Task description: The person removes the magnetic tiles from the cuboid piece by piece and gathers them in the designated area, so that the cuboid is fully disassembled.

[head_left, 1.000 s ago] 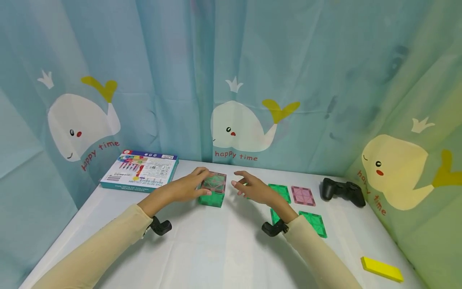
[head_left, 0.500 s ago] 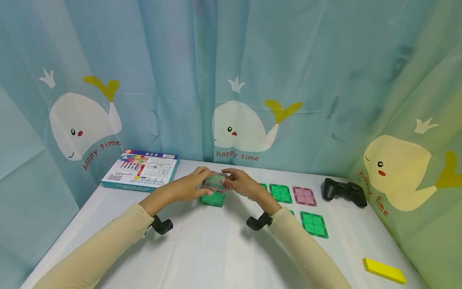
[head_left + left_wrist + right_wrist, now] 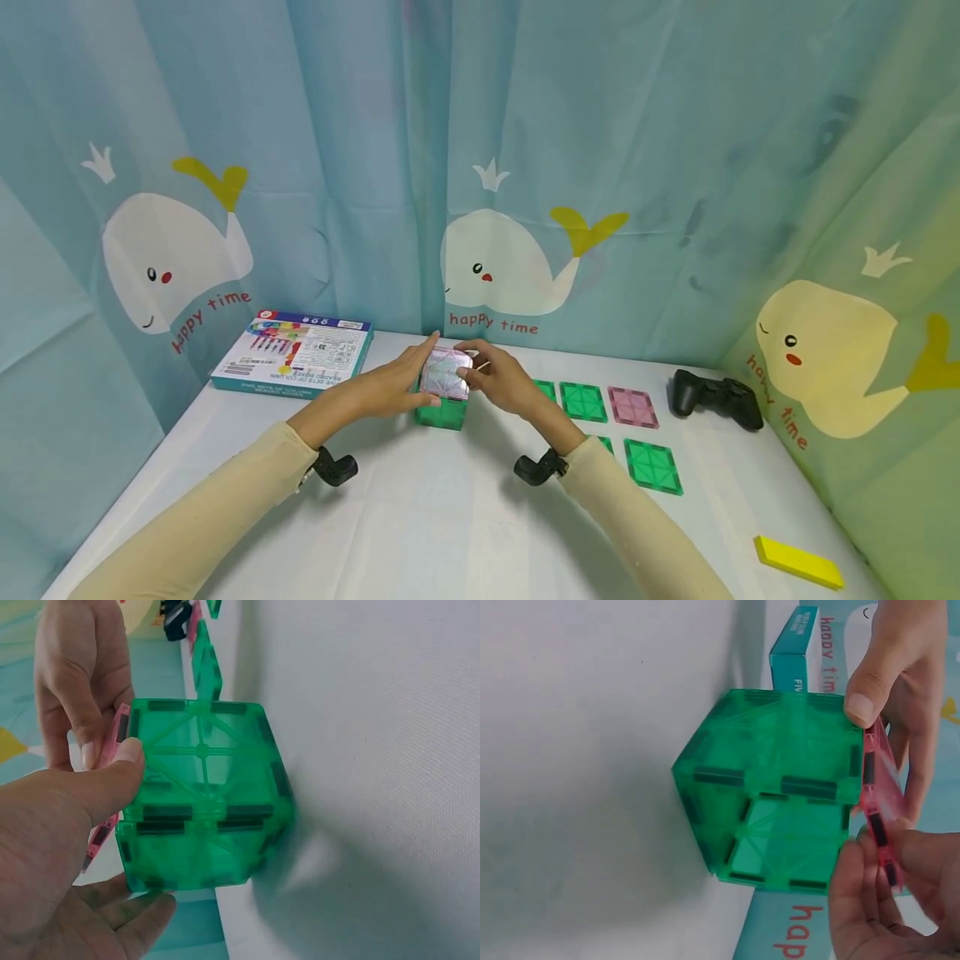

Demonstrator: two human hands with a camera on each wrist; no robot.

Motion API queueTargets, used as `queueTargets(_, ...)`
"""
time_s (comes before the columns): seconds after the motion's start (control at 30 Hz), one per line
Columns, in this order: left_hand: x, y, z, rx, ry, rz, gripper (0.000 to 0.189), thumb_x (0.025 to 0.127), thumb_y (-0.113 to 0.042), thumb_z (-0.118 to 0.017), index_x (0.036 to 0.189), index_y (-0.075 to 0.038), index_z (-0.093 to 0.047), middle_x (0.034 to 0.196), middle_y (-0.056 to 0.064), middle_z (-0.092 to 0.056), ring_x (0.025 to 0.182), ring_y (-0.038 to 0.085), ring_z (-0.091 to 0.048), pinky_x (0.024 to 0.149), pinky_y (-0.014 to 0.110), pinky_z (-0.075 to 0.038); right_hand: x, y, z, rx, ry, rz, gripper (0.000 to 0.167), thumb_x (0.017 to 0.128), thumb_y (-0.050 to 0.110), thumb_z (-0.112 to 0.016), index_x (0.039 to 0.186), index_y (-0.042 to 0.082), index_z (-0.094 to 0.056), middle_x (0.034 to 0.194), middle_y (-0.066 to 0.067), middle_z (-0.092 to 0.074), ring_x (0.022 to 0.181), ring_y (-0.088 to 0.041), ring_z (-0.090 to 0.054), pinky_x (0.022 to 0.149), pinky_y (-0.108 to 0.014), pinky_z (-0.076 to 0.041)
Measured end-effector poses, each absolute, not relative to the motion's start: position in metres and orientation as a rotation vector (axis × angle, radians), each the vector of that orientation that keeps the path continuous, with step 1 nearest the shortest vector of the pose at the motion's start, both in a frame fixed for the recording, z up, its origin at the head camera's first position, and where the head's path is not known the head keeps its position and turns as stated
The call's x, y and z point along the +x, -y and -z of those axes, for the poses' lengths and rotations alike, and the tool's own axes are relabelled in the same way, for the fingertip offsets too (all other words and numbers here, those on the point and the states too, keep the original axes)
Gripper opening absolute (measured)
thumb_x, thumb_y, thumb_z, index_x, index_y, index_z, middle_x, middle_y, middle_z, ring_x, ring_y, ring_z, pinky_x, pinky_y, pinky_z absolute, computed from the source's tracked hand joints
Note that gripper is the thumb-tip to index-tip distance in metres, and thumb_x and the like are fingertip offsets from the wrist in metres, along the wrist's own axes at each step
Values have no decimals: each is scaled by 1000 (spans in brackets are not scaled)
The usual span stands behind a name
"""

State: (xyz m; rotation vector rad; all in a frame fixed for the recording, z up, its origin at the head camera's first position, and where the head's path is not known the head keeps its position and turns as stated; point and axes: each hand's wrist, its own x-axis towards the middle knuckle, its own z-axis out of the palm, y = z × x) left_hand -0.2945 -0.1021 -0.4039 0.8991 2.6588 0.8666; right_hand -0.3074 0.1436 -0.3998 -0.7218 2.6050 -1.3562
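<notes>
A box of translucent green magnetic tiles (image 3: 442, 414) stands on the white table, and a pink magnetic tile (image 3: 446, 373) lies tilted at its top. My left hand (image 3: 392, 387) grips the green box from the left, its thumb on the near face by the upper edge. From the right, my right hand (image 3: 506, 383) pinches the edge of the pink tile. In the right wrist view, the pink tile (image 3: 886, 799) meets the box near the left thumb and stands away from it at the right hand's end. The box's far side is hidden in the head view.
Right of the hands lie several flat tiles, among them a green tile (image 3: 653, 466) and another pink tile (image 3: 633, 407). Beyond them sits a black game controller (image 3: 714, 400). A yellow block (image 3: 798, 562) lies front right, a cardboard box (image 3: 292, 354) back left. A curtain (image 3: 360, 167) encloses the table.
My right hand came in from the right to the pink tile and took its edge. The tile's right side has since tipped up. My left fingers have straightened somewhat, its thumb staying on the box.
</notes>
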Motion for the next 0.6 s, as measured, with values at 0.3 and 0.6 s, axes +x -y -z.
queueTargets(0.3, -296, 103, 406, 885, -2635, -896, 108, 106, -38, -66, 167, -15, 20, 177, 13, 5, 163, 34, -5, 129, 57, -19, -310, -157, 402, -808, -2548, 1455, 39, 106, 11, -64, 146, 9, -61, 110, -23, -68, 93, -28, -74, 90, -57, -61)
queueTargets(0.6, -297, 102, 406, 891, -2675, -778, 80, 107, -38, -64, 168, -5, -23, 169, 22, -21, 152, 38, -38, 122, 56, -36, -309, -200, 388, -699, -2608, 1495, 42, 107, 12, -63, 149, 9, -58, 112, -22, -65, 95, -32, -73, 90, -48, -63)
